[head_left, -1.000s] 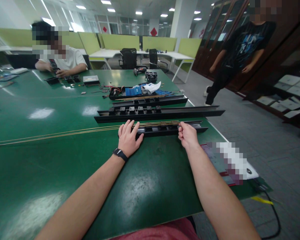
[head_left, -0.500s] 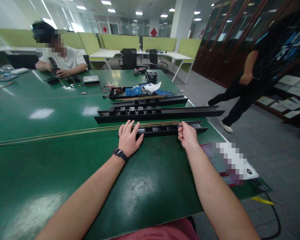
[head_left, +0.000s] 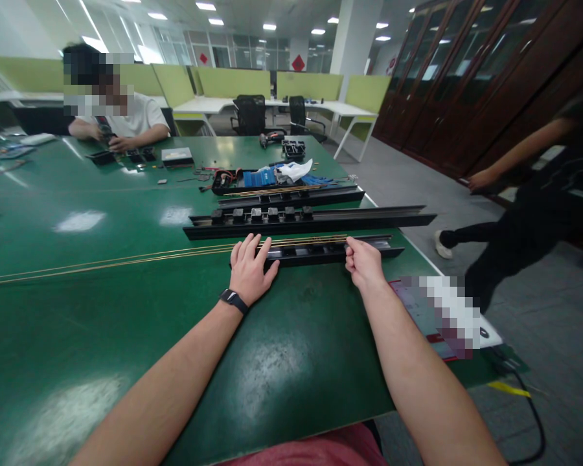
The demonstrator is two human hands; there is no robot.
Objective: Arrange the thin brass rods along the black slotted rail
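Long thin gold-coloured rods (head_left: 126, 262) run from the left edge of the view to the nearest black channel rail (head_left: 315, 257), lying along its far side. My left hand (head_left: 250, 272), with a dark wristband, rests with fingers spread over the rods and the rail's left end. Toward the rail's right end, my right hand (head_left: 364, 260) is closed in a pinch at the right ends of the rods. Its fingertips partly hide what they hold. Dark blocks sit inside the rail's channel.
Behind lies a longer black rail (head_left: 359, 217) with several square blocks. Farther back are another rail (head_left: 340, 194) and a black tray (head_left: 218, 184) with blue items. A device (head_left: 454, 317) lies at the right table corner. One person sits opposite; another (head_left: 515, 220) walks at right.
Both my hands stay almost where they were on the rail and rods. The walking person has moved right and nearer.
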